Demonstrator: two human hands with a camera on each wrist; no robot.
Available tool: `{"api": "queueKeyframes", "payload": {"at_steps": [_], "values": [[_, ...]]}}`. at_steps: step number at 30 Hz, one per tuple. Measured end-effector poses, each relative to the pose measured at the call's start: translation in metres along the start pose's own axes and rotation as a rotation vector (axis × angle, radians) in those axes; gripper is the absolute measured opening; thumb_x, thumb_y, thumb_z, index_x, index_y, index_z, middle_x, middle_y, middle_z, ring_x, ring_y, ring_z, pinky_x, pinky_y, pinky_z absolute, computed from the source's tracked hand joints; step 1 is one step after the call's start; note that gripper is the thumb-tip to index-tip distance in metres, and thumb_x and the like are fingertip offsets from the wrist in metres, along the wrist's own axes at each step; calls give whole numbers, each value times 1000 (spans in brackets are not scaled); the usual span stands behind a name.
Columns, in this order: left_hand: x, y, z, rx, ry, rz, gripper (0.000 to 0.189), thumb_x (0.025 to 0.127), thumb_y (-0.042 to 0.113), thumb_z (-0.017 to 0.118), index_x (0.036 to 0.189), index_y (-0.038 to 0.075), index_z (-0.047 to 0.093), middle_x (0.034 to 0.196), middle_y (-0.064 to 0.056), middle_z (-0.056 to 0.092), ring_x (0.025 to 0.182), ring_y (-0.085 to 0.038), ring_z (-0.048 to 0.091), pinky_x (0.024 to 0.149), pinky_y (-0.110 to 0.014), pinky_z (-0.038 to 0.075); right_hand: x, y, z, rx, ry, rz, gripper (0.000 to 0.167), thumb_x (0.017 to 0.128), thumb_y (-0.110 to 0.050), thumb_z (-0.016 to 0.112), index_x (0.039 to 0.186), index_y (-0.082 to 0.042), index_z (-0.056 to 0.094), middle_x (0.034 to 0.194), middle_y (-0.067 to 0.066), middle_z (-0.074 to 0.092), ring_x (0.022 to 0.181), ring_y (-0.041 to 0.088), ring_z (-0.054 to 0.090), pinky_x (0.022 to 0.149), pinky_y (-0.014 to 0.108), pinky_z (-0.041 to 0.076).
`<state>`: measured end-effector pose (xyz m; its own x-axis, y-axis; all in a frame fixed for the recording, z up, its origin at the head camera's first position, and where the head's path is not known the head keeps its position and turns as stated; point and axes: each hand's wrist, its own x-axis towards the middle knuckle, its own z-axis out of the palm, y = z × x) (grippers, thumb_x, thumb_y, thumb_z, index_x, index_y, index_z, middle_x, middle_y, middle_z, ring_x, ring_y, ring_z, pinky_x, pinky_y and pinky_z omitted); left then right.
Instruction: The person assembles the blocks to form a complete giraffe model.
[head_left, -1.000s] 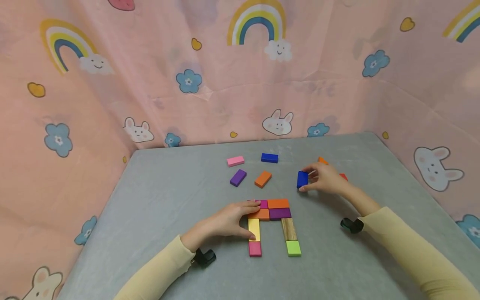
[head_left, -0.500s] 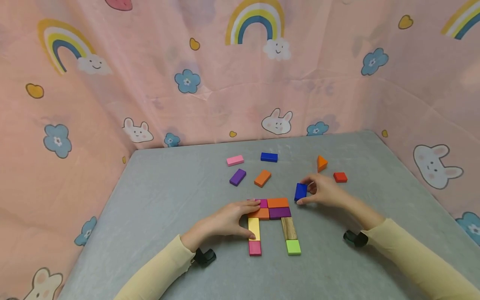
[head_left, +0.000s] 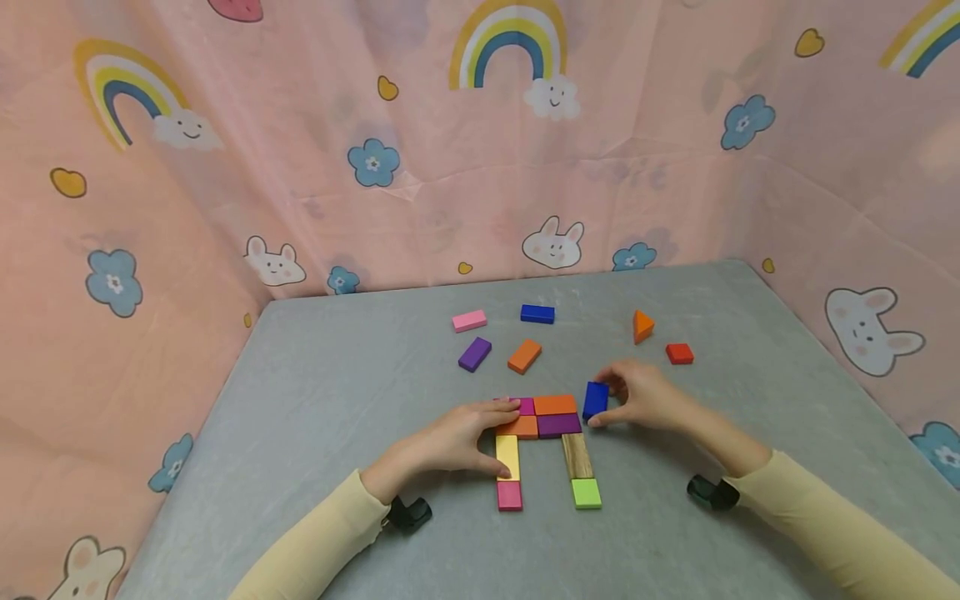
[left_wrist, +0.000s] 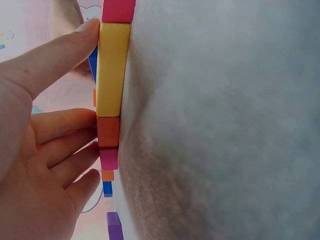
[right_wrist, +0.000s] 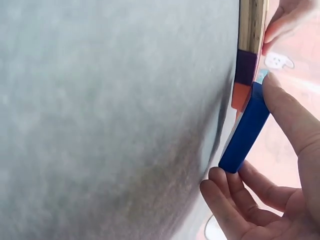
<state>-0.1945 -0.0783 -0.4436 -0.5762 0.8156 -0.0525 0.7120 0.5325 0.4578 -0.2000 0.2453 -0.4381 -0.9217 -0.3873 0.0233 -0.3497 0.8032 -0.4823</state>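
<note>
Between its thumb and fingers my right hand [head_left: 651, 397] pinches a blue block [head_left: 596, 401], just right of a flat block figure. In the right wrist view that blue block [right_wrist: 246, 131] tilts against the tabletop. The figure's upper rows have a magenta block [head_left: 527, 407], orange blocks [head_left: 555, 405] and a purple block [head_left: 558, 425]. Two legs run toward me: a yellow block [head_left: 507, 454] above a pink-red one [head_left: 510, 496], and a wood-grained block [head_left: 577, 456] above a lime green one [head_left: 587, 493]. My left hand [head_left: 450, 437] rests on the figure's left side, fingers extended, thumb at the yellow block.
Beyond the figure lie a pink block [head_left: 469, 321], another blue block [head_left: 537, 314], a violet block [head_left: 475, 354] and a loose orange block [head_left: 524, 356]. Farther right are an orange triangular block [head_left: 642, 327] and a red block [head_left: 679, 353]. Patterned pink cloth [head_left: 420, 217] borders the grey table [head_left: 337, 375].
My right hand has brought the blue block nearer to me and slightly left, to beside the figure's upper right corner. The orange triangle and red block are now uncovered. My left hand stays put.
</note>
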Motion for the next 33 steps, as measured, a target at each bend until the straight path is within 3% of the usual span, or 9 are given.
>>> {"api": "queueKeyframes", "payload": {"at_steps": [11, 27, 33], "values": [[0, 0, 0, 3, -1, -5, 81, 78, 46, 74, 144, 12, 41, 153, 4, 33, 142, -15, 30, 114, -36, 31, -1, -3, 8, -56, 31, -48, 68, 63, -56, 81, 107, -7, 64, 96, 3, 61, 84, 14, 54, 74, 29, 51], [0, 1, -1, -3, -1, 0, 80, 78, 45, 74, 144, 12, 42, 153, 3, 34, 141, -16, 31, 113, -37, 31, -4, 0, 7, -2, 15, -62, 68, 67, -50, 81, 115, -5, 61, 108, 8, 64, 91, 18, 60, 81, 38, 54], [0, 1, -1, -6, 1, -2, 80, 78, 45, 74, 144, 12, 42, 153, 3, 34, 142, -16, 31, 113, -37, 31, -6, 6, 2, 17, -10, -68, 57, 70, -41, 82, 112, -6, 64, 104, 5, 66, 89, 16, 61, 80, 36, 55]]}}
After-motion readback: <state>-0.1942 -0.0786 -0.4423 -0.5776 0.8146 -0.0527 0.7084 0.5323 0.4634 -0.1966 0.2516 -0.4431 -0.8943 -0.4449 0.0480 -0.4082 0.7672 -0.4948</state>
